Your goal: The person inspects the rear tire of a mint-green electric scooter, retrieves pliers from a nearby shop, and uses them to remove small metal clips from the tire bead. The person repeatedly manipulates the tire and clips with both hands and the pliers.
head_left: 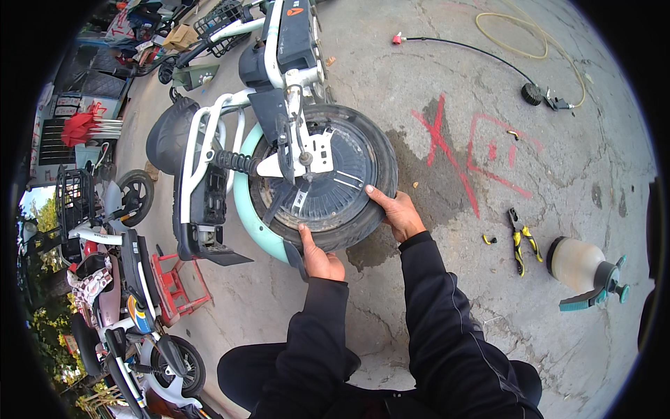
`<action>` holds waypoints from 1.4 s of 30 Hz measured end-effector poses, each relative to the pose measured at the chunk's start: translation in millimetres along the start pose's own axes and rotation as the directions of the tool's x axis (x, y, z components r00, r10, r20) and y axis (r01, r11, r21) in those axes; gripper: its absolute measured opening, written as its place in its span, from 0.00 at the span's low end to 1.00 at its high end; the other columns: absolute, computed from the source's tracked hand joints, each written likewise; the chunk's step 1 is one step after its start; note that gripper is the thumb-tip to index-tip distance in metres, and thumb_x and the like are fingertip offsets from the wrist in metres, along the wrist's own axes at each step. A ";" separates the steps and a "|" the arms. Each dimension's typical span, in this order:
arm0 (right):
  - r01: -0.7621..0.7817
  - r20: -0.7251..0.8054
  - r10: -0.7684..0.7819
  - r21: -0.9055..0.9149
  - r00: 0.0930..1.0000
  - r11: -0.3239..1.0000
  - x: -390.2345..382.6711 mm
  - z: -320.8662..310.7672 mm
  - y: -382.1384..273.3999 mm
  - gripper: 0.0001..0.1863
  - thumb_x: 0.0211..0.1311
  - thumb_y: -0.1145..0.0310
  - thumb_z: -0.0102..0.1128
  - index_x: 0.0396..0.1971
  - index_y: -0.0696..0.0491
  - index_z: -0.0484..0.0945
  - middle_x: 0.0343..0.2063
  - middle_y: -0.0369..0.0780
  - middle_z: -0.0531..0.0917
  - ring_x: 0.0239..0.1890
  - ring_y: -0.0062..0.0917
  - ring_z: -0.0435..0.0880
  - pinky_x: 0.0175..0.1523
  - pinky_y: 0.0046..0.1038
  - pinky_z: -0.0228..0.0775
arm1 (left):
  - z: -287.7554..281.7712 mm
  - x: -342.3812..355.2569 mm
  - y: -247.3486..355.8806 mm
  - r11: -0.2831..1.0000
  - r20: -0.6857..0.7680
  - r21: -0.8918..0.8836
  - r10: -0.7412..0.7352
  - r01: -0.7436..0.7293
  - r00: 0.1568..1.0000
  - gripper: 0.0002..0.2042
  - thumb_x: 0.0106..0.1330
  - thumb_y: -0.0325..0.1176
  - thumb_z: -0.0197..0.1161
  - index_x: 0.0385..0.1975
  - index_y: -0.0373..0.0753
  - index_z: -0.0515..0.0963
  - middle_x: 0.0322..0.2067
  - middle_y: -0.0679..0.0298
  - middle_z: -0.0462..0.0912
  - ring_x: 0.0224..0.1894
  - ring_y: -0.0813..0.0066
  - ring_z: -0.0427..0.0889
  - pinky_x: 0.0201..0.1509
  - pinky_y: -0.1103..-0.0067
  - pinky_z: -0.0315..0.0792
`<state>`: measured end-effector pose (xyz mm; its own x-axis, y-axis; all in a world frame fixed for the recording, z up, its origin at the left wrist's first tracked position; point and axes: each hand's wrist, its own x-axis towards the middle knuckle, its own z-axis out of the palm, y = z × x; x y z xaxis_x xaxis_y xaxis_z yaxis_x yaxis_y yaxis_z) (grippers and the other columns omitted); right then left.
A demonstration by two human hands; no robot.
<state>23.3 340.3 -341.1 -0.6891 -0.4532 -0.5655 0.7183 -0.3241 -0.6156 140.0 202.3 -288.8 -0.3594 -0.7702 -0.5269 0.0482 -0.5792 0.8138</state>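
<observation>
Red painted cross on concrete; white label on wheel.

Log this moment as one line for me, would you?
Left hand: gripping tire | right hand: gripping same tire | pliers: on ground | sprayer: right of pliers

The electric bike's rear wheel sits mounted in the frame, its broad, ribbed face turned toward the camera. The dark hub looks dusty and scuffed, with pale scrapes around the metal rim. A black, dirt-smeared tyre encircles it; whether its bead is fully seated cannot be told. The wheel lies partly under a mint-green fender, beside a damp patch on cracked concrete.
</observation>
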 end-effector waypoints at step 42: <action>0.030 -0.028 -0.021 0.363 0.999 0.931 -31.4 37.7 51.2 0.25 0.62 0.71 0.73 0.55 0.65 0.76 0.49 0.47 0.85 0.49 0.31 0.85 0.57 0.34 0.76 | -1.0 -1.4 -5.7 0.998 0.121 0.041 -0.057 0.053 0.991 0.31 0.70 0.41 0.69 0.67 0.33 0.67 0.62 0.58 0.76 0.62 0.64 0.78 0.68 0.63 0.71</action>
<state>85.3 306.6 -334.1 -0.7062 -0.4226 -0.5680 0.6833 -0.6170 -0.3905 141.2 206.4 -293.0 -0.4714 -0.6978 -0.5394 -0.0089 -0.6078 0.7941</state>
